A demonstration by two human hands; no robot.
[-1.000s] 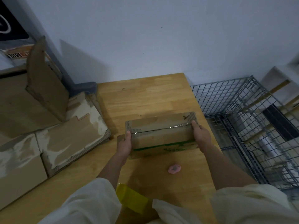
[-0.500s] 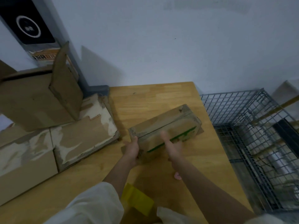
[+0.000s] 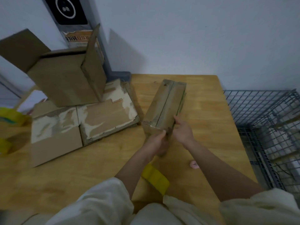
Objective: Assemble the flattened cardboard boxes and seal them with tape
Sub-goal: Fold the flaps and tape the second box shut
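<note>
Small box (image 3: 164, 108) on desk (image 3: 207, 111), long axis running away from the camera, tilted a bit to the right at the far end. Clear tape (image 3: 159, 125) along the centre seam on top, glossy at the near end. Green print just visible on the right side face. Left hand (image 3: 156, 142) closed on the near end of the box, thumb up at the taped edge. Right hand (image 3: 183, 132) gripping the near right corner, fingers wrapped on the side face. Something dark between the two hands at the box end, too blurred to identify, possibly a tape tail. Both forearms bare, pale sleeves (image 3: 103, 202) at bottom of frame. Yellow tape roll (image 3: 155, 179) lying on desk just below the left forearm, near the body. Small pink item (image 3: 194, 164) on desk just left of the right forearm, apart from the box. Left of the box: flattened cartons (image 3: 103, 117) with torn white patches, nearly touching the box's left side. Open carton (image 3: 68, 78) standing on top of that stack, flaps up. Another closed carton (image 3: 55, 138) at the stack's near left. Yellow-green object (image 3: 11, 117) at far left edge, partly cut off. Wire cage (image 3: 267, 127) right of the desk, beside its edge. Grey wall behind, dark panel with white ring (image 3: 65, 8) top left.
</note>
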